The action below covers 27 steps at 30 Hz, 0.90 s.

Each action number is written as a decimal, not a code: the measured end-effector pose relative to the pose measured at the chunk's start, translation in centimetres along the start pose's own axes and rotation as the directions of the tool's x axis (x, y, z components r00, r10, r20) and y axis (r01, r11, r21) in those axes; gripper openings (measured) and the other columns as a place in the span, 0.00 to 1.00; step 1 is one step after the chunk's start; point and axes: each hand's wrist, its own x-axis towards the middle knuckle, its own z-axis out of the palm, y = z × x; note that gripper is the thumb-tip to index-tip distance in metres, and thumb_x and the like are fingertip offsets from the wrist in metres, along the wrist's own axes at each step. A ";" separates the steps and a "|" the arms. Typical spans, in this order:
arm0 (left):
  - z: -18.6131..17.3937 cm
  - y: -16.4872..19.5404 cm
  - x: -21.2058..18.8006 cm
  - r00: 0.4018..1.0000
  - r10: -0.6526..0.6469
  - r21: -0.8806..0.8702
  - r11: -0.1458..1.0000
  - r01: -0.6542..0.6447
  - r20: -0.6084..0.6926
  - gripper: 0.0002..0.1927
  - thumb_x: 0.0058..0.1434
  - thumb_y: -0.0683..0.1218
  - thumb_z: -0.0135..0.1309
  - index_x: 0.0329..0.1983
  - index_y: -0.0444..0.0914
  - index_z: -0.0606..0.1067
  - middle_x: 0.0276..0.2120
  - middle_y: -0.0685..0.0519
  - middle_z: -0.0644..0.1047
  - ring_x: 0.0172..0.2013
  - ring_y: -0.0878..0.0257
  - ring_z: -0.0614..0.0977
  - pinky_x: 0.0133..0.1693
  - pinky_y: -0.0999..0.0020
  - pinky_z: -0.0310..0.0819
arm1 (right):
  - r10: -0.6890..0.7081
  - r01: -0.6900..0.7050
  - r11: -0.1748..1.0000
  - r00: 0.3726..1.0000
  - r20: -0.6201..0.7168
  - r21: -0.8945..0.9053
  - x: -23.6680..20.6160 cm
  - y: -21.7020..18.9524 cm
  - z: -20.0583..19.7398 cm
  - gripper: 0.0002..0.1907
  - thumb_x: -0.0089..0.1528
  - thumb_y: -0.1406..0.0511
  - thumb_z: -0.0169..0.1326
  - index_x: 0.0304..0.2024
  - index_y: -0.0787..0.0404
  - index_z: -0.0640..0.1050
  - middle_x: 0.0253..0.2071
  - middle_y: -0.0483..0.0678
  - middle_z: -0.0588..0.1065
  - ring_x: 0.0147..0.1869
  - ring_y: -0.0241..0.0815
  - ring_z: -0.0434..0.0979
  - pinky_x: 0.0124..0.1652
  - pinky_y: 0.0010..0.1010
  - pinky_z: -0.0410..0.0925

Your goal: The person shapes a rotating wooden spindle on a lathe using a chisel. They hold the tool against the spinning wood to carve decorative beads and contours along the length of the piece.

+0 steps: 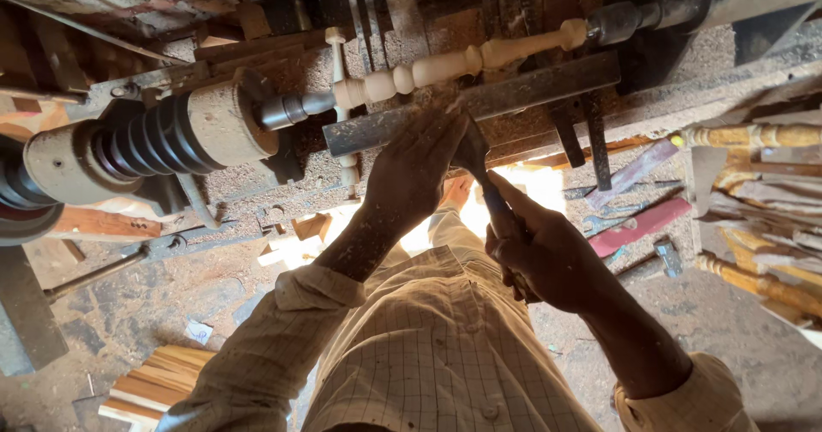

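Your spindle (pixel 462 59) sits across the upper centre of the frame, clamped between the drive end coming off the pulley (pixel 171 137) at left and the dark metal centre (pixel 634 19) at upper right. Progress, by my read: most of its length already carries beads and coves, pale and clean, so shaping looks well along; the stretch directly above your hands is where the chisel (pixel 473 162) meets the wood, and I judge that section is what's left, plus any finishing. Whether it's spinning I cannot tell. Your left hand (pixel 415 171) lies fingers-down over the chisel blade, pressing it onto the steel tool rest (pixel 479 105), fingers (pixel 441 137) flat and not clenched. Your right hand (pixel 548 256) is clenched round the chisel handle, lower right of centre. Edges: the tool rest runs just below the spindle with only a narrow gap, and your left fingertips are right at its upper edge, close to the wood. Room: sideways travel along the rest is open toward the right; leftward the rest ends near the drive end. Below right, loose tools (pixel 638 226) and turned legs (pixel 753 137) lie on the sawdust-covered floor, well apart from your hands. Wood offcuts (pixel 158 381) at lower left, also well apart.
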 end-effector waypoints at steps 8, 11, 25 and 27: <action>-0.1 1.7 0.9 0.992 -0.125 0.058 0.991 0.124 0.022 0.28 0.61 0.34 0.57 0.66 0.37 0.72 0.64 0.44 0.75 0.66 0.48 0.76 0.68 0.54 0.70 | 0.044 -0.045 0.999 0.998 0.050 0.024 0.4 0.4 -1.8 0.47 0.54 0.72 0.50 0.77 0.52 0.54 0.30 0.48 0.74 0.25 0.37 0.74 0.27 0.33 0.74; 0.3 1.8 1.0 0.989 -0.143 0.092 0.986 0.138 0.042 0.27 0.63 0.35 0.56 0.67 0.37 0.72 0.63 0.42 0.75 0.65 0.46 0.75 0.66 0.55 0.70 | 0.007 -0.006 1.000 0.998 0.061 -0.018 0.5 0.3 -2.0 0.47 0.55 0.71 0.51 0.76 0.53 0.54 0.30 0.47 0.75 0.26 0.36 0.75 0.27 0.32 0.74; 1.0 1.2 0.9 0.989 -0.119 0.137 0.985 0.106 0.089 0.29 0.63 0.40 0.58 0.69 0.37 0.69 0.66 0.43 0.72 0.69 0.50 0.70 0.70 0.53 0.64 | -0.067 0.067 0.998 0.997 0.036 0.004 0.3 1.1 -1.4 0.46 0.55 0.73 0.48 0.77 0.53 0.55 0.31 0.47 0.75 0.30 0.36 0.75 0.31 0.31 0.73; 1.2 1.1 0.9 0.990 -0.107 0.127 0.987 0.096 0.090 0.29 0.64 0.40 0.58 0.69 0.38 0.69 0.67 0.44 0.71 0.70 0.50 0.69 0.71 0.53 0.62 | -0.096 0.097 0.995 0.995 0.025 -0.018 0.3 1.4 -1.4 0.46 0.55 0.72 0.48 0.77 0.54 0.55 0.31 0.47 0.76 0.31 0.35 0.76 0.32 0.30 0.74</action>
